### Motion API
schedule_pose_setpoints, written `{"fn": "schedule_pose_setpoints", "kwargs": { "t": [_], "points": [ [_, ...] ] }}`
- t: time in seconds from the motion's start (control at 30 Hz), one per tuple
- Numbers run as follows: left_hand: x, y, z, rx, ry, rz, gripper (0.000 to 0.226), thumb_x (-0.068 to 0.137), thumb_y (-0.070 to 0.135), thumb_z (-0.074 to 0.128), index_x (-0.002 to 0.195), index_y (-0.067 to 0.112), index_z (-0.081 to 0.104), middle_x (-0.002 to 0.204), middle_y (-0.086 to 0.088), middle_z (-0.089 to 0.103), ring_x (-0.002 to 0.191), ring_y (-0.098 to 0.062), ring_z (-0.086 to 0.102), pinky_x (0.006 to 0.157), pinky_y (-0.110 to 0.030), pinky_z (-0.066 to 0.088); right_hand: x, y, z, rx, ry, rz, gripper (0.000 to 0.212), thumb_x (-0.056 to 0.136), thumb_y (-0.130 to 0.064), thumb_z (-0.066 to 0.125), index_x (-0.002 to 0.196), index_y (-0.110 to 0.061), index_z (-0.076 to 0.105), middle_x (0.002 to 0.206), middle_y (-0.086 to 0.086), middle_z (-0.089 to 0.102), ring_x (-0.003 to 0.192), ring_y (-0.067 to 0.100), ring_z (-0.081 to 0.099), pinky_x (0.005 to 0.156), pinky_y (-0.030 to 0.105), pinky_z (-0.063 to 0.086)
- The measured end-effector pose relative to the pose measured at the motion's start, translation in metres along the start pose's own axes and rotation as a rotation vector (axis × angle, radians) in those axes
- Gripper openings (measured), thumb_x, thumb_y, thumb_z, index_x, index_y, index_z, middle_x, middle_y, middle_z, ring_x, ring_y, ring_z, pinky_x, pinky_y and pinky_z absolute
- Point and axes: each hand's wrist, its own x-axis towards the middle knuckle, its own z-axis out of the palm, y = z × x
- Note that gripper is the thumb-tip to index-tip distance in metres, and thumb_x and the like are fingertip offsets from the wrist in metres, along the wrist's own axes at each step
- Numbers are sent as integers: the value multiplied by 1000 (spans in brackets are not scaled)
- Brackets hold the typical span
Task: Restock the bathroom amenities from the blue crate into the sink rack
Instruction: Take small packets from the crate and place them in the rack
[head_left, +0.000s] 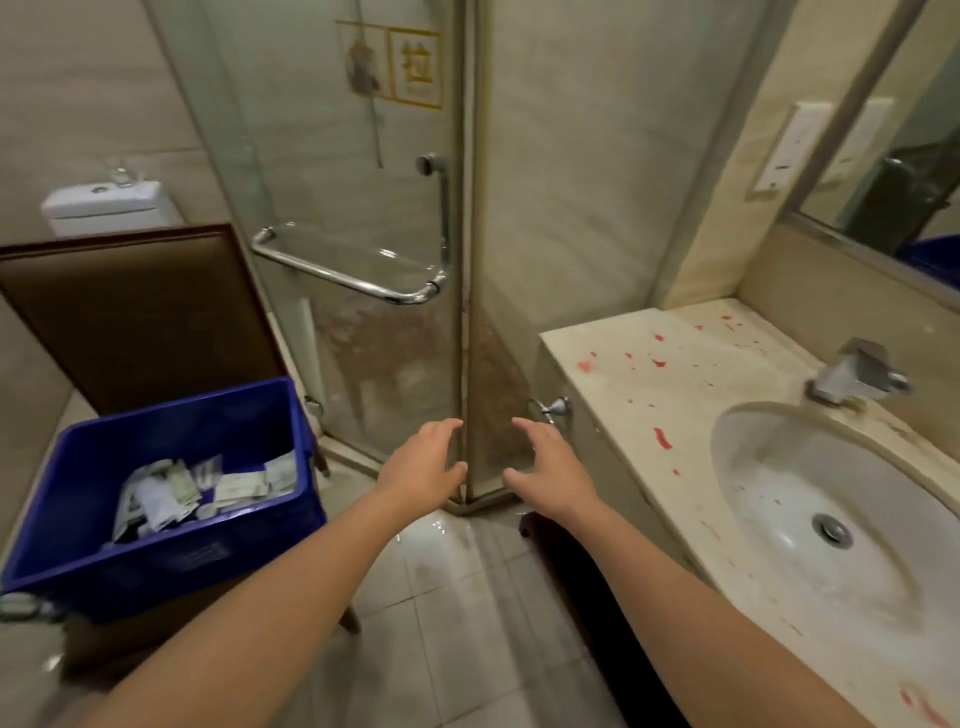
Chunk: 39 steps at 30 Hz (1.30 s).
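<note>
Our left hand (423, 462): fingers spread, holding nothing, above the floor.
Our right hand (548, 465): likewise spread and empty.
Crate (171, 551): to our left, packets (208, 488) inside.
Sink (831, 525): to our right.

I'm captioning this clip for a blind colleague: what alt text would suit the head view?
Two bare arms extend forward, the left hand and right hand open and empty, before a glass shower door. To the left a blue crate holds wrapped packets; to the right a red-spotted counter holds a sink and faucet.
</note>
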Motion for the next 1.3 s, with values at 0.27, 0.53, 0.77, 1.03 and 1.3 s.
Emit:
{"fn": "schedule_pose_setpoints", "kwargs": {
  "t": [0.27, 0.53, 0.77, 1.03, 1.3],
  "points": [
    [-41, -76, -42, -63, 113, -148, 64, 93, 35, 61, 149, 31, 29, 152, 6, 36, 126, -13, 50, 95, -31, 46, 21, -76, 56, -8, -108, -134, 74, 82, -30, 65, 149, -27, 34, 150, -4, 36, 133, 15, 42, 103, 35, 43],
    [-72, -131, -67, -140, 191, -280, 62, 94, 31, 60, 149, 29, 30, 153, 4, 35, 133, -17, 45, 104, -40, 45, 41, -131, 101, -32, -234, -263, 74, 83, -29, 67, 149, -31, 33, 152, -6, 34, 134, 13, 40, 100, 27, 40],
    [-72, -177, -81, -139, 249, -430, 57, 96, 33, 56, 147, 30, 31, 150, 5, 38, 128, -18, 47, 95, -37, 47, 77, -174, 137, -2, -355, -356, 76, 80, -31, 71, 147, -32, 35, 150, -6, 37, 132, 11, 43, 98, 28, 43],
    [-50, -222, -94, -193, 304, -608, 59, 97, 34, 56, 149, 29, 29, 152, 5, 36, 124, -18, 51, 98, -40, 48, 141, -213, 169, -44, -501, -456, 77, 81, -26, 70, 149, -29, 34, 150, -7, 37, 132, 11, 43, 104, 33, 47],
    [-21, -259, -100, -252, 377, -769, 58, 95, 35, 57, 146, 32, 31, 150, 8, 38, 114, -14, 57, 92, -37, 51, 201, -247, 198, -139, -629, -589, 76, 83, -24, 66, 150, -25, 32, 149, -3, 38, 132, 14, 42, 104, 32, 45]
  ]
}}
